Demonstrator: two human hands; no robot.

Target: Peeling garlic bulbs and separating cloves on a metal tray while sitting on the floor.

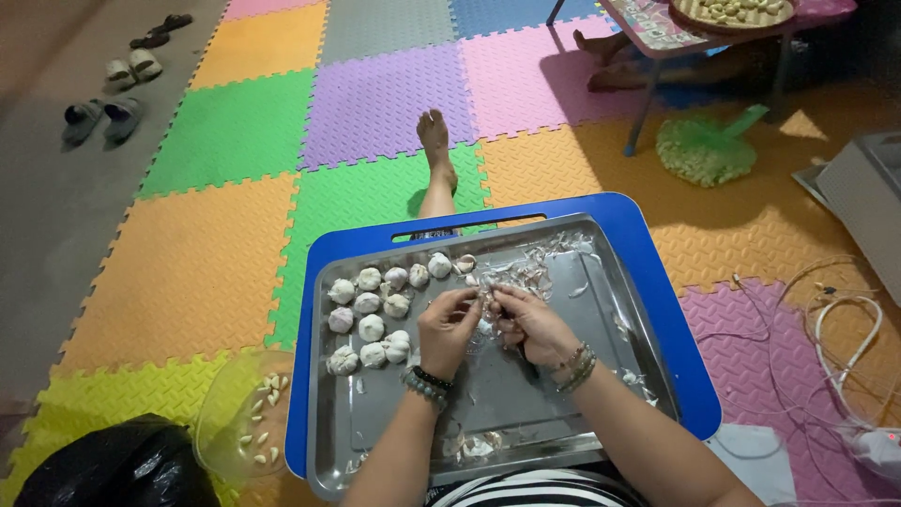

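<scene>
She sits on the floor with a rectangular stainless steel tray (526,413) across a blue plastic lap table (657,282). Both hands meet over the middle of the tray: the left hand (449,324) and the right hand (528,324) are curled in toward each other, fingertips pinching a small pale piece of garlic (486,299) between them. How much of it is peeled I cannot tell from here.

On the left part of the tray lie whole white garlic bulbs (371,305); I count about twelve, packed close in rough rows. Thin papery garlic skins (530,268) are scattered along the far edge, with a few more scraps near her body.

To the left of the table, on the mat, stands one clear plastic bowl (225,413) holding roughly a dozen peeled cloves (263,413). One black plastic bag (117,469) sits just beside it.

Farther off, a green mesh sack of garlic (704,150) rests on the coloured foam floor mat (188,272) near a low pink table (657,28). Three pairs of sandals (122,84) lie at the mat's edge, and white cables (845,329) trail on the right.
</scene>
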